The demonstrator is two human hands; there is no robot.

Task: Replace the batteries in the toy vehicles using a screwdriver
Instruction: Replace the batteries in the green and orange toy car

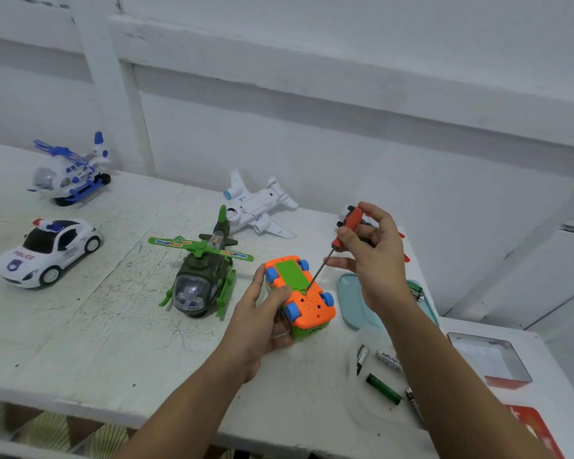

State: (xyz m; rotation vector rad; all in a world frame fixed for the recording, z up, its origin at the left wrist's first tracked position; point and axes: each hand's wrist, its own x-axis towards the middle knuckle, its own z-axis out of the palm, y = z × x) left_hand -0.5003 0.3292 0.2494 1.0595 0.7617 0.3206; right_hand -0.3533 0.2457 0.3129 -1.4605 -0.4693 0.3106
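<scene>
R hand fingertips pinch screwdriver handle, tip down at the screw by green batt cover. L hand wraps toy car, belly-up on table. Car prob light, hard, slick plastic: grip body sides, not wheels.

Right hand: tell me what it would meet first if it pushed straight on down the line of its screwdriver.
The upturned orange toy car: the screwdriver tip sits at the near edge of its green battery cover, apparently on a screw, though depth is unclear.
</scene>
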